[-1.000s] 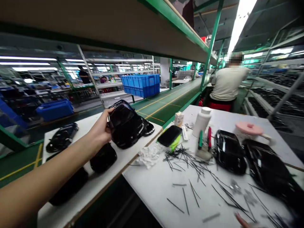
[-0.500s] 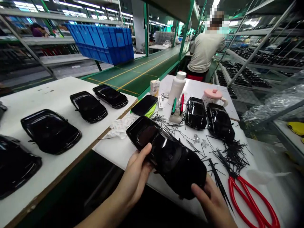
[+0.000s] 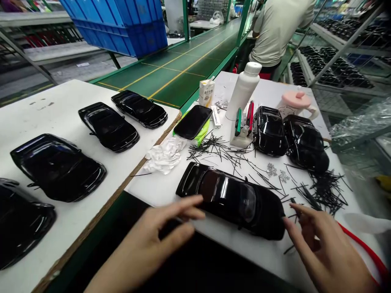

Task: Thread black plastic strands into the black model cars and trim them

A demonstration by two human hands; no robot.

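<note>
A glossy black model car [image 3: 232,199] rests on the white table in front of me, its nose to the right. By its near side my left hand [image 3: 165,228] is open, fingers stretched out and thumb apart, holding nothing. Off the car's front end, my right hand [image 3: 324,240] also stands open, its fingers curved and apart; it partly covers the red-handled scissors [image 3: 363,248]. Thin black strips [image 3: 214,148] lie scattered beyond the car. Two more black model cars [image 3: 270,132] stand side by side behind it.
On the left table [image 3: 58,95] several black model cars [image 3: 106,126] stand in a slanted row. A phone [image 3: 194,122], crumpled white cloth [image 3: 166,154], white bottle [image 3: 244,91], cutter holder [image 3: 241,136] and pink-lidded mug [image 3: 295,103] surround the work spot. A co-worker [image 3: 276,32] sits ahead beside the green conveyor [image 3: 183,61].
The model car, held in both hands before, now lies on the table. Both hands have let go and opened. My view has tipped downward.
</note>
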